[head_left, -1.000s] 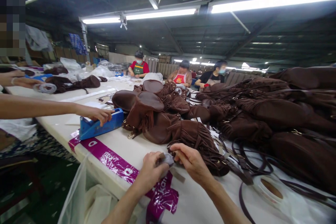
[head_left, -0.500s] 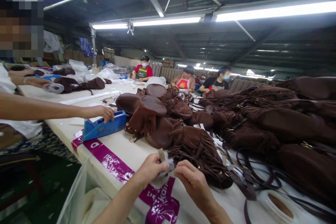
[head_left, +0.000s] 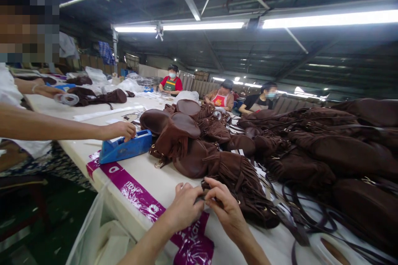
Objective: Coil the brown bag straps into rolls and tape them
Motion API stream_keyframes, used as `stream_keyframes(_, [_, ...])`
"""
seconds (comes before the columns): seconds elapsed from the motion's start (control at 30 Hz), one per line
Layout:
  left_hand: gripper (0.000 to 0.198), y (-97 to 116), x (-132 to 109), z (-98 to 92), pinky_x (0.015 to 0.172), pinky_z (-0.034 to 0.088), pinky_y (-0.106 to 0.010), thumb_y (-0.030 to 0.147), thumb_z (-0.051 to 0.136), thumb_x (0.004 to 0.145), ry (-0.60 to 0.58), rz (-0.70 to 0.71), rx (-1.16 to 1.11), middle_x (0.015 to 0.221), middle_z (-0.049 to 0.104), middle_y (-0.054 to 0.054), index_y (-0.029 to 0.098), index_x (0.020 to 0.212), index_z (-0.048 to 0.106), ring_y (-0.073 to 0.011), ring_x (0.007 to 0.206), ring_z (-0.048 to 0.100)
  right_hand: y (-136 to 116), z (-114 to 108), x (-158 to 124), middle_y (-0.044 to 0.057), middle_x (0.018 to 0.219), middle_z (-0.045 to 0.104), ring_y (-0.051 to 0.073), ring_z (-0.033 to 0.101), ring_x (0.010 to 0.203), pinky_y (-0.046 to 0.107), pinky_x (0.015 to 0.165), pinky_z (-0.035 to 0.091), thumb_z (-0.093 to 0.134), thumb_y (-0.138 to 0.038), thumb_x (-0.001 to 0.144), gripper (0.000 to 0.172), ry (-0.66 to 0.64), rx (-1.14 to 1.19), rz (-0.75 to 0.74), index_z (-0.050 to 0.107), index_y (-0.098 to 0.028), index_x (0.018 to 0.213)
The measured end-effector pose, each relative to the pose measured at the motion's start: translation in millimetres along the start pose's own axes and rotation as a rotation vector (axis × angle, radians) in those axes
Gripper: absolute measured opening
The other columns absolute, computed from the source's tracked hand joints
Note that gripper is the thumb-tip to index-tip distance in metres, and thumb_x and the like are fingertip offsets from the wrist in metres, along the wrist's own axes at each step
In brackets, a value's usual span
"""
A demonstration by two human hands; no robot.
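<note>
My left hand (head_left: pixel 185 203) and my right hand (head_left: pixel 223 203) meet above the table's near edge, fingers pinched together. Between the fingertips is a small dark piece, mostly hidden, which I cannot make out. Just beyond them lies a dark brown fringed bag (head_left: pixel 231 174) with a smooth round base facing left and gold-coloured rings. Beneath my hands, purple printed tape (head_left: pixel 133 190) runs along the white table (head_left: pixel 164 190).
A co-worker's hand (head_left: pixel 120 131) rests on a blue tape dispenser (head_left: pixel 126 147) at the left. Brown bags (head_left: pixel 314 145) are heaped at the right. A tape roll (head_left: pixel 331 249) lies front right. Clear plastic sheeting (head_left: pixel 93 227) hangs at the near edge. Several people work across the table.
A tan strip and crumpled translucent piece that showed in my left hand are no longer visible. My fingers have closed in around the dark piece. The view has shifted slightly.
</note>
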State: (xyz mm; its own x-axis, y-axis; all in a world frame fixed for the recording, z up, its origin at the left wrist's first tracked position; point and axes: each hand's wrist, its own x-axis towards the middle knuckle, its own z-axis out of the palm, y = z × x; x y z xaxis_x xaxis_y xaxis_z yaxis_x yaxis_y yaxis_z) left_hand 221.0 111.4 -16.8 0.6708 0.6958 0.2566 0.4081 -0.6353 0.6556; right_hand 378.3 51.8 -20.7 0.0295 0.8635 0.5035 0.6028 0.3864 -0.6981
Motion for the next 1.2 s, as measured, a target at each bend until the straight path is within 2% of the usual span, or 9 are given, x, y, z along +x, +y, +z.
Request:
stream_keyframes(0.1, [0.023,-0.7,-3.0,2.9,0.101,0.028,-0.047,0.016,0.041,0.082,0.013,0.040,0.081,0.089,0.060,-0.003,0.022,0.096,0.058,-0.0221,0.095,0.051,6.5,3.9,-0.3,0.004,0.083,0.066,0.020,0.058,0.079,0.029,0.074,0.046,0.059,-0.024,0.083,0.012,-0.023,0.129,0.111,0.063,-0.020,0.072])
stream_keyframes(0.2, [0.016,-2.7,-4.5,4.5,0.104,0.026,-0.049,0.018,0.040,0.084,-0.002,0.045,0.122,0.092,0.057,-0.004,0.019,0.093,0.053,-0.0220,0.096,0.049,9.3,8.7,0.1,0.000,0.069,0.062,0.017,0.054,0.067,0.026,0.065,0.043,0.062,-0.027,0.081,0.014,0.018,0.176,0.209,0.065,-0.019,0.070])
stream_keyframes(0.47, [0.015,1.6,-4.0,0.7,0.108,0.022,-0.050,0.021,0.032,0.090,-0.069,0.057,-0.013,0.092,0.056,-0.002,0.021,0.089,0.048,-0.0208,0.097,0.049,5.7,14.2,3.2,-0.001,0.066,0.060,0.015,0.053,0.063,0.025,0.061,0.043,0.061,-0.032,0.083,0.018,0.140,0.095,0.148,0.065,-0.020,0.071])
stream_keyframes(0.63, [0.007,3.1,-6.3,7.5,0.109,0.021,-0.048,0.026,0.039,0.090,0.007,0.021,-0.099,0.096,0.054,-0.001,0.022,0.088,0.045,-0.0198,0.097,0.048,7.9,15.9,4.2,-0.002,0.067,0.060,0.014,0.054,0.062,0.024,0.061,0.045,0.062,-0.032,0.082,0.012,0.218,0.137,0.159,0.064,-0.020,0.083])
stream_keyframes(0.7, [0.008,2.3,-5.6,9.6,0.106,0.024,-0.046,0.025,0.039,0.090,0.033,0.018,-0.120,0.094,0.053,-0.001,0.022,0.085,0.044,-0.0199,0.096,0.047,8.7,12.2,3.5,-0.001,0.070,0.064,0.016,0.059,0.064,0.026,0.063,0.049,0.067,-0.034,0.078,0.031,0.198,0.286,0.230,0.062,-0.020,0.105])
stream_keyframes(0.77, [0.008,1.4,-3.9,10.4,0.104,0.026,-0.045,0.025,0.038,0.089,0.053,0.009,-0.153,0.092,0.053,-0.001,0.022,0.084,0.044,-0.0203,0.095,0.047,9.8,5.8,1.8,0.002,0.083,0.070,0.019,0.065,0.076,0.030,0.071,0.052,0.073,-0.036,0.074,0.050,0.091,0.449,0.263,0.058,-0.020,0.119])
stream_keyframes(0.87, [0.008,1.7,-1.3,10.1,0.103,0.028,-0.044,0.024,0.039,0.087,0.051,0.001,-0.160,0.089,0.052,-0.001,0.022,0.081,0.044,-0.0205,0.094,0.046,11.7,-2.5,-1.0,0.005,0.097,0.071,0.023,0.064,0.091,0.033,0.083,0.050,0.073,-0.036,0.075,0.034,-0.030,0.483,0.245,0.067,-0.021,0.106])
stream_keyframes(0.97, [0.006,3.9,-0.5,8.5,0.104,0.026,-0.045,0.022,0.040,0.086,0.032,0.026,-0.126,0.089,0.051,-0.001,0.021,0.080,0.044,-0.0200,0.094,0.046,11.2,-2.9,-2.1,0.002,0.080,0.069,0.019,0.061,0.077,0.028,0.073,0.048,0.066,-0.033,0.082,0.014,0.000,0.291,0.202,0.070,-0.020,0.084])
stream_keyframes(1.2, [0.009,9.5,-3.0,-1.1,0.096,0.032,-0.038,0.019,0.038,0.081,0.011,-0.013,-0.154,0.089,0.054,-0.002,0.021,0.082,0.047,-0.0205,0.094,0.047,4.3,7.6,-0.7,-0.001,0.071,0.061,0.014,0.055,0.066,0.023,0.062,0.042,0.056,-0.019,0.086,0.014,0.126,-0.032,-0.025,0.062,-0.021,0.074])
